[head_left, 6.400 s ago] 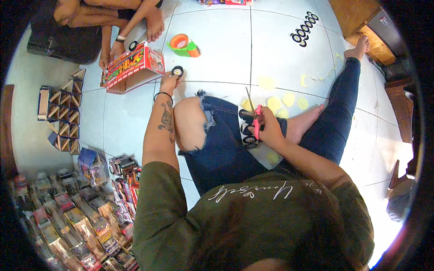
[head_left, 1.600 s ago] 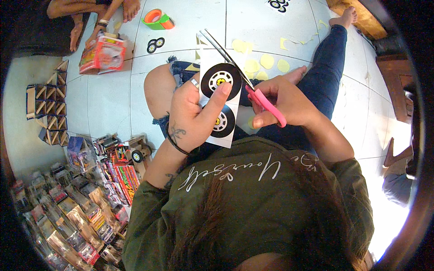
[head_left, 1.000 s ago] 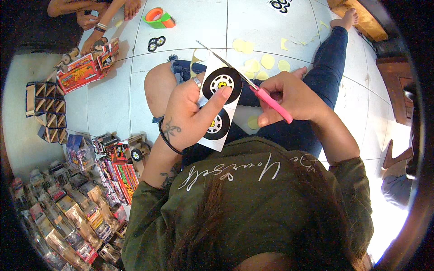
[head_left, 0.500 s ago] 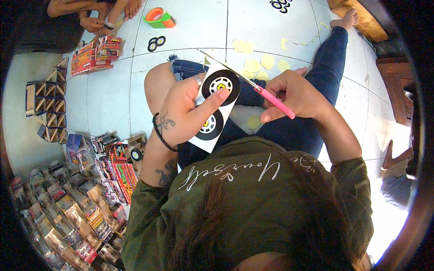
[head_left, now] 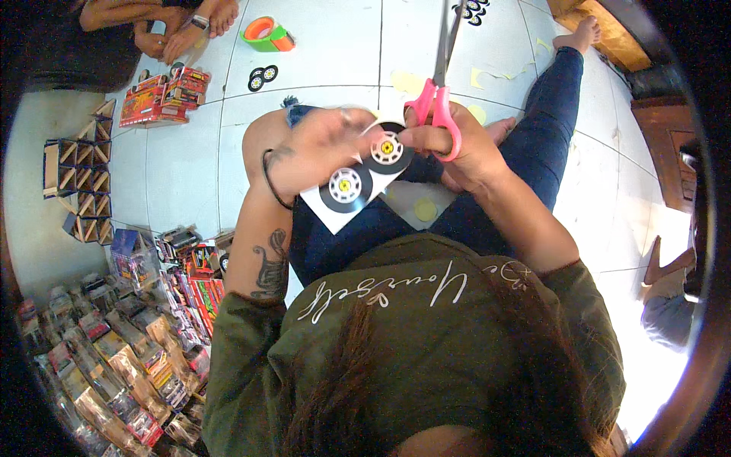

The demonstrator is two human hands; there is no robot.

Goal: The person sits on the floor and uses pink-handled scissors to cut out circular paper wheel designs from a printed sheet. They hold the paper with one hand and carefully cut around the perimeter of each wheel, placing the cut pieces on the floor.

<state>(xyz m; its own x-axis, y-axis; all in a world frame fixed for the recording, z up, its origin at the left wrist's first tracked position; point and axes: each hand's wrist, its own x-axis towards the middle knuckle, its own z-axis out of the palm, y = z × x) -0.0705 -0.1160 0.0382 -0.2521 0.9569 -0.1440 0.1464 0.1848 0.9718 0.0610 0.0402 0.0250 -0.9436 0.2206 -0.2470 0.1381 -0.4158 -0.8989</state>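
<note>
A white sheet with printed black wheels [head_left: 344,195] is in front of me, above my lap. My left hand [head_left: 320,152], smeared by motion, grips its upper left side. My right hand [head_left: 464,145] has pink-handled scissors [head_left: 442,99] hooked in it, blades pointing away from me. The right fingertips also touch the edge of the upper wheel, whose outline is partly cut around. Yellowish round paper scraps [head_left: 411,81] lie on the tiles beyond my hands, partly hidden by the scissors and right hand.
Cut-out wheels [head_left: 263,77] lie near a green-and-orange tape roll [head_left: 268,35]. A red model truck [head_left: 164,97] stands at left, near another person's hands [head_left: 179,42]. Many wrapped models [head_left: 114,350] crowd the lower left. More wheels [head_left: 474,11] lie at the far edge.
The scissors have swung from pointing left across the sheet to pointing away from me. My right fingers have come to the sheet, which has tilted and shifted slightly.
</note>
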